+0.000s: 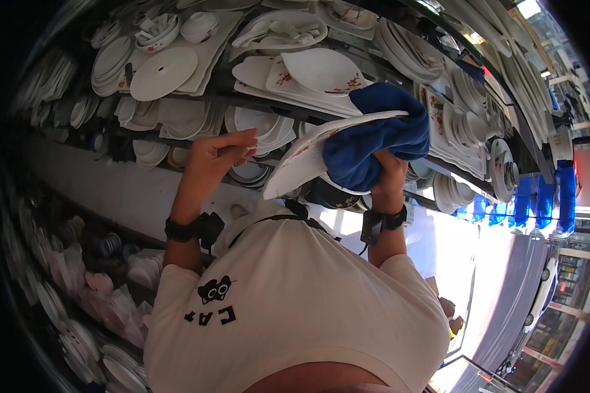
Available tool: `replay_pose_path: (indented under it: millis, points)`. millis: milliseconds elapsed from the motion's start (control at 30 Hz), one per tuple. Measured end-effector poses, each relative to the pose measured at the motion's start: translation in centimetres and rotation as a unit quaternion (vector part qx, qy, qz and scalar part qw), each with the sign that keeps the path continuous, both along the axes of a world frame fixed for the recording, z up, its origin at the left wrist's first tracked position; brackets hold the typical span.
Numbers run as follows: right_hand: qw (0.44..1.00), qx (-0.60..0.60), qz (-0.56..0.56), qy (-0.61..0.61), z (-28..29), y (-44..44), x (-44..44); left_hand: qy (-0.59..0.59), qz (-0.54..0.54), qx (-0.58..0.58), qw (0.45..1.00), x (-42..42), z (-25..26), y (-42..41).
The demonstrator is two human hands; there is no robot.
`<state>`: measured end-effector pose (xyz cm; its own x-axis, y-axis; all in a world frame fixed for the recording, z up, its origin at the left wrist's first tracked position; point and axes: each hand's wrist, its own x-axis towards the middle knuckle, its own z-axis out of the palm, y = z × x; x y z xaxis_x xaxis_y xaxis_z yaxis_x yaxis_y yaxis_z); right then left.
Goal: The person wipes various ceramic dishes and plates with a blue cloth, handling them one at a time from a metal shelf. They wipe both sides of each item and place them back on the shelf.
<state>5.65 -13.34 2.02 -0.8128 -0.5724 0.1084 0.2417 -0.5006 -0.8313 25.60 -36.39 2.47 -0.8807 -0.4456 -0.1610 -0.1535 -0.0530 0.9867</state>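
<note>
My right hand (391,172) grips a bunched blue cloth (356,150). The cloth folds over the edge of a white plate (295,164) with a red flower pattern, held tilted in the air before the shelves. Most of my right fingers are hidden behind the cloth. To the left of the plate, my left hand (223,150) is raised with nothing in it, its fingers bent and pointing toward the plate without touching it. Behind the plate, a leaf-shaped white dish (324,71) with red blossoms lies on stacked dishes on the shelf.
Dark shelves (295,105) packed with white crockery stand in front of me. A round plate (164,73) and an oval dish of spoons (285,29) sit on the upper level. More dishes (78,344) stand at lower left. Blue bins (526,201) and a bright street lie right.
</note>
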Motion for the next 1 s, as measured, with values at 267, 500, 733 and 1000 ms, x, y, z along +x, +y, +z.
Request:
replay_pose_path:
  millis: [267,500,733,1000]
  points:
    - [1.0,-0.006,-0.011,-0.029,0.7,-1.0,0.2,-0.067,-0.155,-0.039,0.985,1.0,-1.6,-0.2]
    - [0.996,0.002,-0.055,-0.063,1.1,-2.5,0.2,0.051,-0.192,0.07,0.978,-0.7,-1.2,3.2]
    - [0.985,0.105,-0.135,0.032,0.7,-2.6,-0.7,0.021,-0.213,0.107,0.971,-1.8,-0.4,3.9]
    - [0.804,0.362,-0.241,0.406,-3.5,-4.1,1.0,0.057,-0.168,0.133,0.975,-3.1,-0.4,4.7]
